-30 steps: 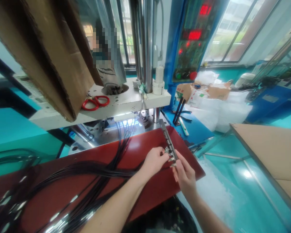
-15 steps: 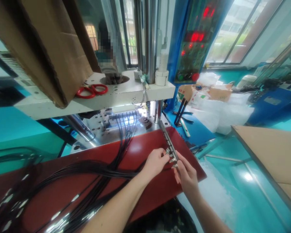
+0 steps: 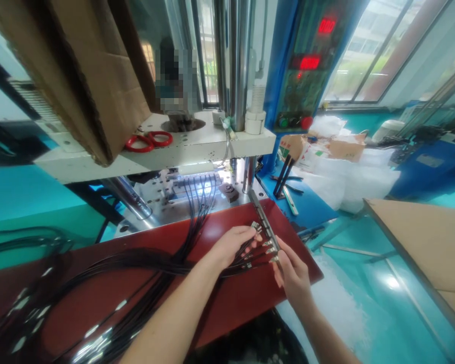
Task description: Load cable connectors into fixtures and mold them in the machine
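My right hand grips the near end of a long, slotted metal bar, which slants away across the red board. Metal connectors on black cables sit in slots at the bar's near end. Just left of the bar, my left hand pinches a cable with a small metal connector at its end. That connector is apart from the bar. A bundle of black cables runs under my left wrist and loops to the left over the board.
Behind the board stands a press with a white plate; cables lead into the lit metal block below. Red-handled scissors and a cardboard box rest on the plate. Pliers and a cutter lie on a blue surface.
My left hand has drawn slightly back and left from the bar, and a connector now shows at its fingertips. The right hand holds the bar as before. The red display digits have changed.
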Demonstrator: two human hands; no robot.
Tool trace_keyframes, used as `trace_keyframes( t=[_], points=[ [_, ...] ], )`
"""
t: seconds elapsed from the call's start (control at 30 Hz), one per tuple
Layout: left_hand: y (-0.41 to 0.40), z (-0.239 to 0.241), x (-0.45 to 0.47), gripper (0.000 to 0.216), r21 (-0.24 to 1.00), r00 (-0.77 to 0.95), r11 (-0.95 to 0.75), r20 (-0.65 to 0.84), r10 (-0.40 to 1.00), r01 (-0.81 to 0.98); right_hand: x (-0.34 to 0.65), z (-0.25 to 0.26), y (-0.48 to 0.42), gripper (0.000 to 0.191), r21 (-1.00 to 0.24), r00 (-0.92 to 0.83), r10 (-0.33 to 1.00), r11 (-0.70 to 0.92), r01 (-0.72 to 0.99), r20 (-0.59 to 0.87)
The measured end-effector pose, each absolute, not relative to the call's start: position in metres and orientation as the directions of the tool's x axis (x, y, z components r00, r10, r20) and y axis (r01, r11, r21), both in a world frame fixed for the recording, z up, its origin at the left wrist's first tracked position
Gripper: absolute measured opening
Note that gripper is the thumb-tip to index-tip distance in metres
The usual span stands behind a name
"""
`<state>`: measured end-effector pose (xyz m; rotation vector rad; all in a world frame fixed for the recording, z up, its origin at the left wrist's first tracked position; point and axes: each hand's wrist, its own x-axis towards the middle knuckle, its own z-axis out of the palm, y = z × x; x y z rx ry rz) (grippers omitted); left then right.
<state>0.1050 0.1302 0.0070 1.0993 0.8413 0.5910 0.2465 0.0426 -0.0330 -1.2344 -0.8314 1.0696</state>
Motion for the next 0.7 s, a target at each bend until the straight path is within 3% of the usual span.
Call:
trace_keyframes(
  t=[0.07, 0.27, 0.47, 0.7],
  points=[
    [0.132, 0.006, 0.104, 0.035, 0.922, 0.576, 0.386, -0.298, 0.762, -0.033, 0.247, -0.033, 0.042, 0.049, -0.983, 0.311, 0.949, 0.005, -0.181, -0.052],
    [0.128, 0.006, 0.106, 0.029, 0.972, 0.523, 0.230, -0.167, 0.836, -0.057, 0.247, -0.034, 0.042, 0.049, -0.982, 0.327, 0.943, 0.008, -0.187, -0.055],
    [0.127, 0.007, 0.114, 0.026, 0.970, 0.398, 0.206, -0.241, 0.885, 0.130, 0.247, -0.031, 0.041, 0.045, -0.979, 0.314, 0.948, 0.005, -0.205, -0.061],
    [0.128, 0.000, 0.123, 0.022, 0.962, 0.301, 0.242, -0.270, 0.915, 0.127, 0.248, -0.037, 0.039, 0.042, -0.995, 0.261, 0.965, -0.001, -0.102, -0.028]
  ],
)
